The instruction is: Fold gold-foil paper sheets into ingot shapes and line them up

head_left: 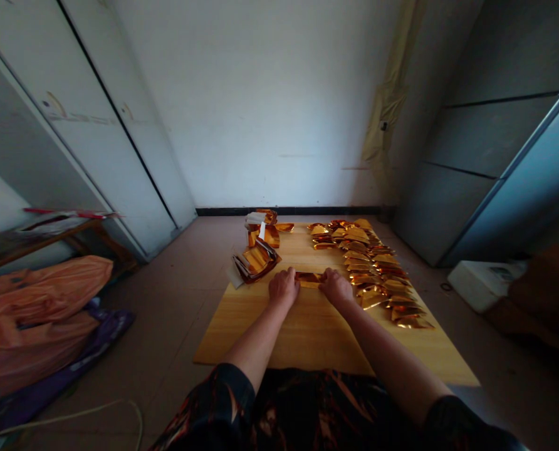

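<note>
Partly hidden: gold strip (309,279), ends under fingers (292,278).

Clock centred on the gold strip (308,279) between the hands, 12 towards the wall: there's a bare lane of board (298,252) at 12, squeezed between the foil bundles (259,258) around 10–11 and folded gold pieces (357,257) from 1 round to 4, so that side's pretty jammed. 6 is open wood, but the forearms (265,338) fence it at 7 and 5. Around 8, outside the left one, it's bare too.
</note>
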The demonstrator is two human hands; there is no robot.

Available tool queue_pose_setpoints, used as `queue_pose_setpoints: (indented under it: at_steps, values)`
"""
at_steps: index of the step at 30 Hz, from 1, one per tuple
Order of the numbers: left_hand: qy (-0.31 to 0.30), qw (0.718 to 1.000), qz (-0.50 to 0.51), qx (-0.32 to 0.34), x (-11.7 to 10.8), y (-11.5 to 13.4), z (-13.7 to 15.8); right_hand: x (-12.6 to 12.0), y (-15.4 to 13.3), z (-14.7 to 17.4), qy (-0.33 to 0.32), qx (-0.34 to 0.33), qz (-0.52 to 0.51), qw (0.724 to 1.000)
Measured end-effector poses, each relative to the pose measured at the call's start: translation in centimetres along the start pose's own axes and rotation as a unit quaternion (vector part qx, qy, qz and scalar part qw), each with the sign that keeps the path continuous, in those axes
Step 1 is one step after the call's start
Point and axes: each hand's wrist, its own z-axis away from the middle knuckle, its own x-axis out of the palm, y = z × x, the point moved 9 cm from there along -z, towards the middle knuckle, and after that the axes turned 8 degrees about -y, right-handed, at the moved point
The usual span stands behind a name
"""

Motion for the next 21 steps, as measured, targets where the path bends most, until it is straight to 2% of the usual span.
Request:
queue_pose_setpoints:
  at_steps: [3,7,14,21]
  values:
    - [0.022,0.999,-0.007,0.046,-0.1,1.1,0.3,0.3,-1.6,0.3,0.018,-0.05,0.038,0.998]
    - [0.0,0.996,0.026,0.084,0.4,1.9,0.1,0.6,-2.3,0.3,-0.001,-0.031,0.031,0.999]
    - [-0.033,0.996,0.065,0.049,0.9,1.0,-0.9,0.5,-2.3,-0.1,-0.024,0.027,0.003,0.999]
    - [-0.045,0.995,0.083,0.024,1.0,0.6,-1.1,1.2,-1.3,-0.9,-0.053,0.035,-0.028,0.998]
